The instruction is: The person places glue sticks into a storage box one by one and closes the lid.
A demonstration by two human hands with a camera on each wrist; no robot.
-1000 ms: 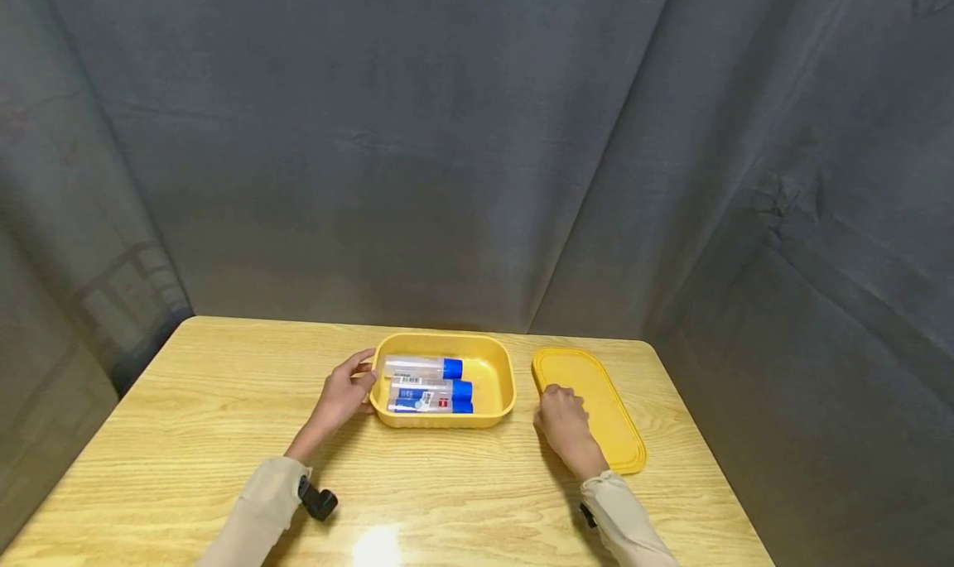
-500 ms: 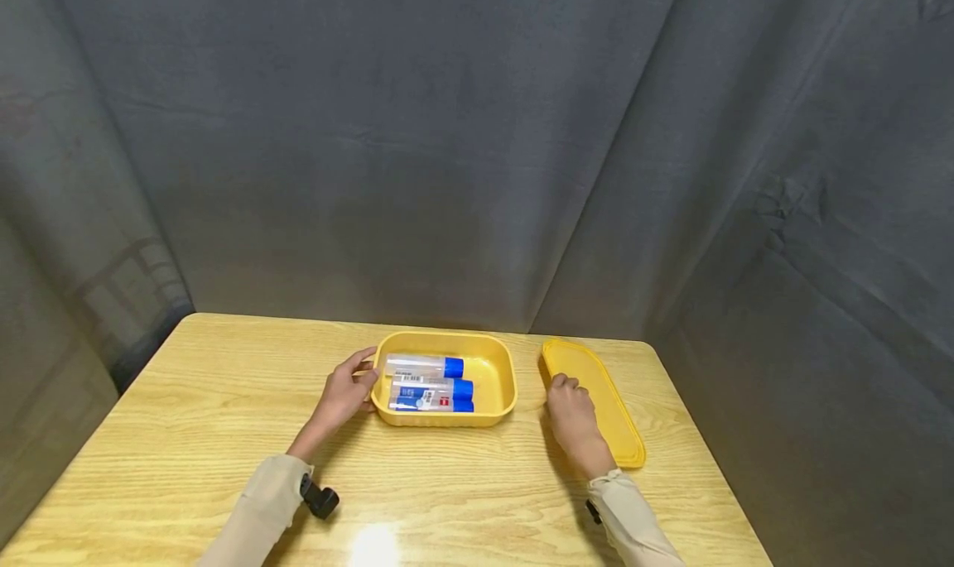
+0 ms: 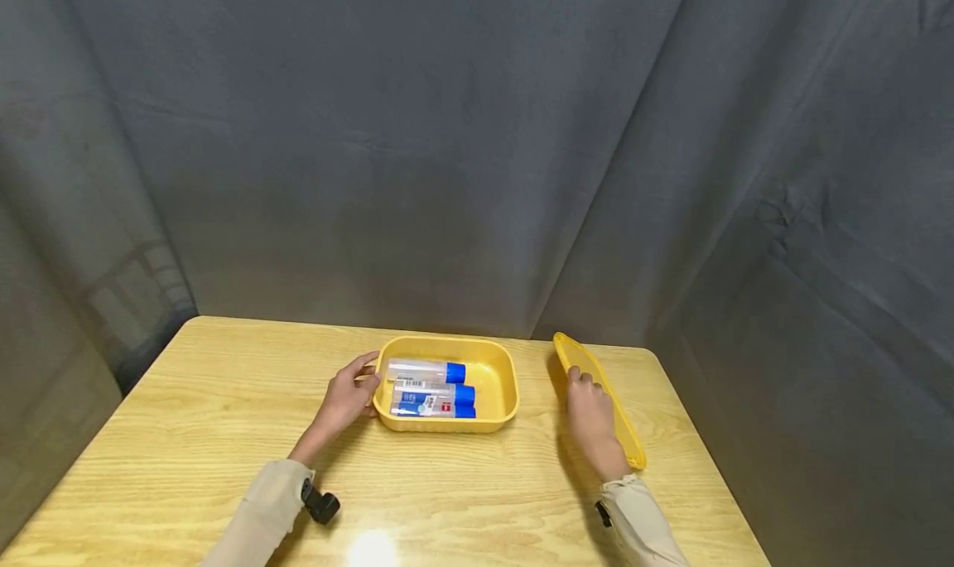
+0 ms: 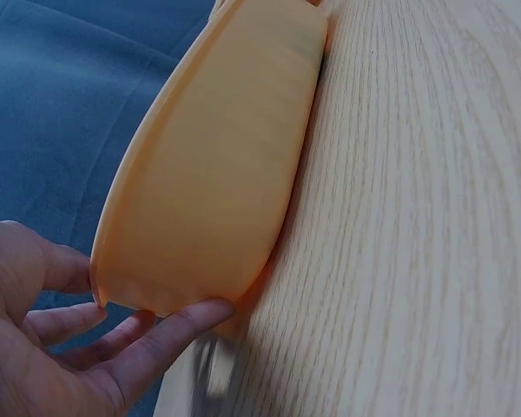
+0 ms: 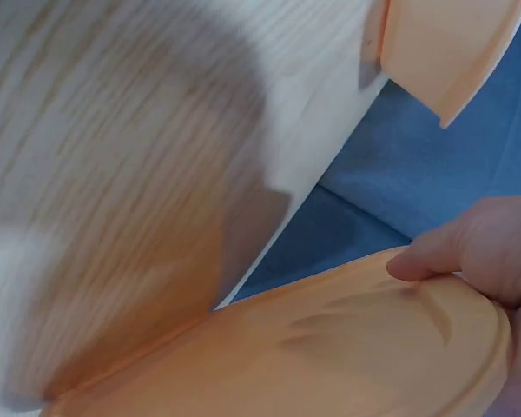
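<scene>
My left hand (image 3: 349, 395) touches the left end of a yellow plastic box (image 3: 498, 423), its fingers spread against the end wall and rim in the left wrist view. Inside the box, toward its left side, lie three clear tubes (image 3: 417, 372) with blue caps and printed labels. To the right, my right hand (image 3: 592, 418) grips the near-left edge of the yellow lid (image 3: 623, 425). The thumb (image 5: 421, 261) lies on one face of the lid, while the other fingers are largely hidden behind it. The lid stands tilted, with its right side low near the table.
The wooden table (image 3: 447, 501) holds the box and lid near its back edge. Grey curtains (image 3: 373, 153) hang behind and at both sides. A black wrist camera (image 3: 320, 502) sits on the left sleeve.
The right hand has raised the left edge of the lid, tipping it from nearly flat to steeply tilted and shifting slightly right. The left hand and box have hardly moved.
</scene>
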